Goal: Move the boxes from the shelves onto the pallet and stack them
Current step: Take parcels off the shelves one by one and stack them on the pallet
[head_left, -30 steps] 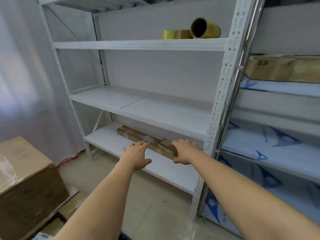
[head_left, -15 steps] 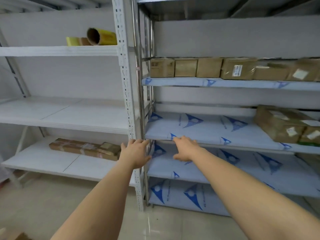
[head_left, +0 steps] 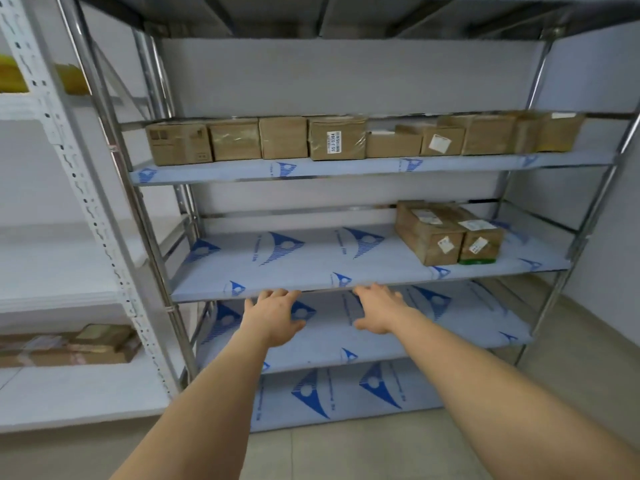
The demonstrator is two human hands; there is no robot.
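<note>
Left hand (head_left: 275, 315) and right hand (head_left: 375, 308) both empty, fingers loosely spread, held out before the metal shelves (head_left: 346, 275). Cardboard boxes (head_left: 446, 235) sit on the middle shelf, well right.

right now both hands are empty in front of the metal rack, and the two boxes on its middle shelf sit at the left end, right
Not quite. The head view shows the two boxes at the right end of the middle shelf, not the left. The rest holds: the left hand and right hand are both empty in front of the metal rack.
</note>
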